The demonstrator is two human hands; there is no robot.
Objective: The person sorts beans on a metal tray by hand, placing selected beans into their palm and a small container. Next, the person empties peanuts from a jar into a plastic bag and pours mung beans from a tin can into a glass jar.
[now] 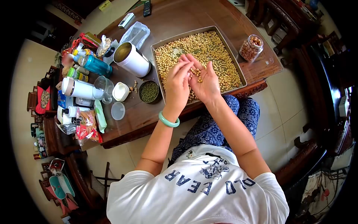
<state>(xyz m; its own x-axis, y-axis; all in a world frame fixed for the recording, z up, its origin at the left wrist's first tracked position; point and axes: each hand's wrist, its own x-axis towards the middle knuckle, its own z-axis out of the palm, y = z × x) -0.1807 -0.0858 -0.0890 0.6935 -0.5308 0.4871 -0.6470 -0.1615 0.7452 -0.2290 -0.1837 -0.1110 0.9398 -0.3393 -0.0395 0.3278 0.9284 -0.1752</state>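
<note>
A shallow square tray (153, 61) on the table holds a layer of yellow beans (201, 41) with small green beans scattered among them. Above its near part, my right hand (205, 84) is palm up and cupped, with several yellow beans resting in it. My left hand (177, 84), at the wrist of which sits a pale green bangle (169, 120), meets the right hand's fingers. Its fingertips are pressed together over the right palm; what they pinch, if anything, is hidden. Left of the tray stands a round tin (149, 92) filled with small green beans.
Left of the tray are a white canister (135, 63), a white bottle (76, 87), a clear cup (106, 89), a small white container (121, 92) and a snack bag (87, 125). A nut-filled glass jar (251, 48) stands right of the tray. Remotes (147, 8) lie at the far edge.
</note>
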